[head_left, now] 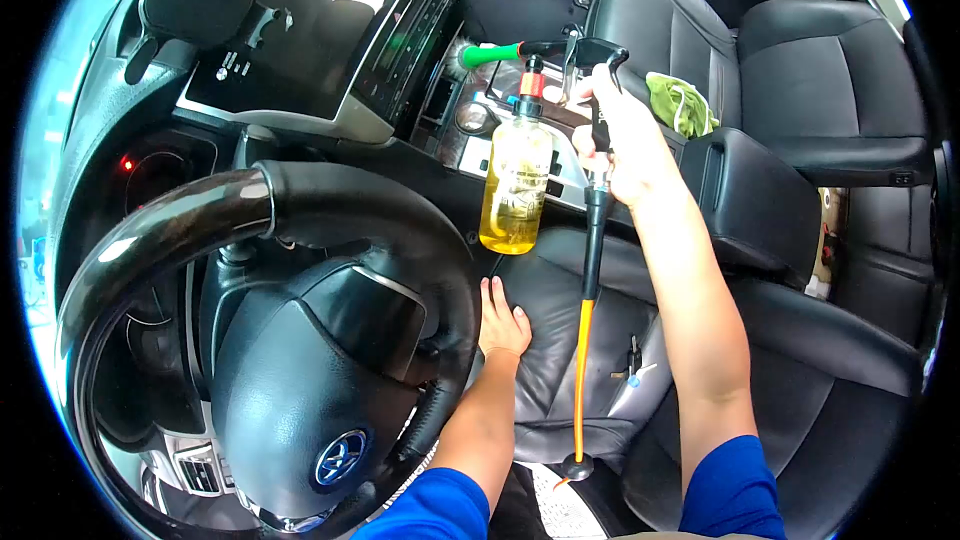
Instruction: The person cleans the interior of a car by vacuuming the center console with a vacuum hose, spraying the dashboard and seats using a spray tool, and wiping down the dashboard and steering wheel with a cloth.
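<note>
My right hand (620, 135) is wrapped around the black handle of an air cleaning gun (597, 52), held above the centre console. The gun's green cone nozzle (490, 55) points left, at the lower dashboard. Beneath the gun hangs a clear bottle (515, 190) of yellow liquid, tilted slightly. From the handle's bottom an orange air hose (583, 370) runs down past the seat edge. My left hand (503, 325) rests flat on the black leather driver's seat (560, 290), fingers stretched out, just right of the steering wheel (370, 200).
A green cloth (682, 105) lies beside the passenger seat (665, 25). The gear knob (475, 118) stands behind the bottle. The armrest box (760, 200) is right of my forearm. Keys (634, 365) lie on the driver's seat. A dark screen (290, 30) fills the dashboard.
</note>
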Motion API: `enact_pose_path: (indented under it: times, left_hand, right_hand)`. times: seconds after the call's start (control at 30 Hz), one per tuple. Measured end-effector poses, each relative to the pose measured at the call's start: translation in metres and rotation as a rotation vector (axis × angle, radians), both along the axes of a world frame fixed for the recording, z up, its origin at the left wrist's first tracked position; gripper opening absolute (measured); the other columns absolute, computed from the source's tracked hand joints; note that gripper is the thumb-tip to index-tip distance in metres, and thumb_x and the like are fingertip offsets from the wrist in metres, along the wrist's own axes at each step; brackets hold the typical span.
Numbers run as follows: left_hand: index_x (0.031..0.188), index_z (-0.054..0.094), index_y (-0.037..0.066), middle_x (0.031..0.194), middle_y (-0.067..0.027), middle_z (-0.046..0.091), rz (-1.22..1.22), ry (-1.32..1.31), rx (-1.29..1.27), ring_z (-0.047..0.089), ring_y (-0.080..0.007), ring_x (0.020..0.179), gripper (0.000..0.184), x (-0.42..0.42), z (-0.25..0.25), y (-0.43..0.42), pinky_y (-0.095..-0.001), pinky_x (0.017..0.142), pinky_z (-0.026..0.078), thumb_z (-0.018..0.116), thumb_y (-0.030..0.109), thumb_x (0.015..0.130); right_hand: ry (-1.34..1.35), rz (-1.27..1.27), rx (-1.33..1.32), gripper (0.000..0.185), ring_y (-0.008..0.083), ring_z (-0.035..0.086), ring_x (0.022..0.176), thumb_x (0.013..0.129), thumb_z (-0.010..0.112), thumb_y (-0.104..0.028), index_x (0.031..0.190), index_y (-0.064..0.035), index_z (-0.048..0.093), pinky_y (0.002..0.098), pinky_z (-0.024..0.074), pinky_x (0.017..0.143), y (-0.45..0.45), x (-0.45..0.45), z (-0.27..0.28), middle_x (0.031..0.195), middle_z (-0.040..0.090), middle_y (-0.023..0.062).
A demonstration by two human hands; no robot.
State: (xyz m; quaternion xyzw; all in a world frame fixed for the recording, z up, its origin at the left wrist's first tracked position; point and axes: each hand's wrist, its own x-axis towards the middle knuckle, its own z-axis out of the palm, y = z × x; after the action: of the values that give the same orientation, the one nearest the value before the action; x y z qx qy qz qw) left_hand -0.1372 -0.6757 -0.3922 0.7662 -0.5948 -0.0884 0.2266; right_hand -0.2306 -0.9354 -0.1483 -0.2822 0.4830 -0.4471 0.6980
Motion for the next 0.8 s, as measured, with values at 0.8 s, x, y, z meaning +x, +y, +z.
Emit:
enact_pose_path:
  times: [0.8]
  left_hand:
    - [0.138,0.036,0.001,0.136,-0.0194,0.040,0.004,-0.020,-0.018,0.041,-0.0367,0.120,0.063,-0.002,0.000,-0.001,-0.0501,0.101,0.031,0.048,0.025,0.080]
  right_hand:
    - [0.157,0.148,-0.124,0.031,0.0067,0.040,0.036,0.096,0.055,-0.033,0.094,-0.0017,0.054,0.0219,0.0302,0.033,0.023,0.010,-0.012,0.074,0.057,0.0045]
